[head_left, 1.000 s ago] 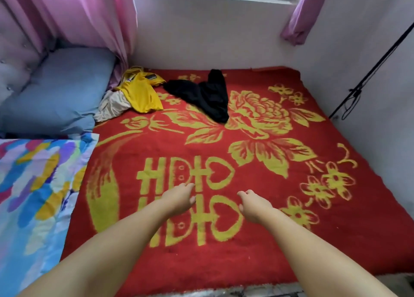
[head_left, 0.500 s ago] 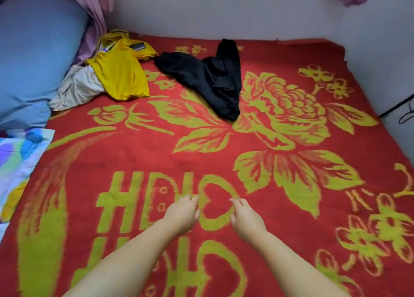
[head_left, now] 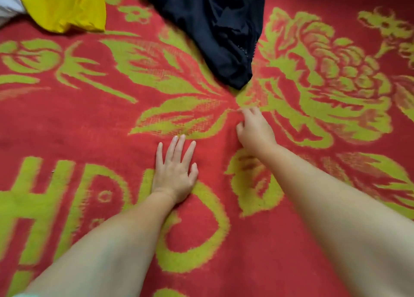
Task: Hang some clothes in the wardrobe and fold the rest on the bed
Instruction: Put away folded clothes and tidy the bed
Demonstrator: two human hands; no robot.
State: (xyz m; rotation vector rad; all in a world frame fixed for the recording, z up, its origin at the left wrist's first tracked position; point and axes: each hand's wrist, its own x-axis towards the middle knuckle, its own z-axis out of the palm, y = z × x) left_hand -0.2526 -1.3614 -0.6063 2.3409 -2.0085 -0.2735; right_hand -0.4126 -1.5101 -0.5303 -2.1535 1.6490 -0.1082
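On the bed (head_left: 67, 122) my flat left hand (head_left: 174, 176) and empty, loosely curled right hand (head_left: 255, 131) near the black garment (head_left: 212, 28); nothing looks folded yet.

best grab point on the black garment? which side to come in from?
Probably the near pointed corner of the black garment, taken from the person's side. That tip points toward the right hand, which is closest; the left hand lies flat on the red blanket. The bunched folds there should pinch easily; the far end is cut off by the frame.
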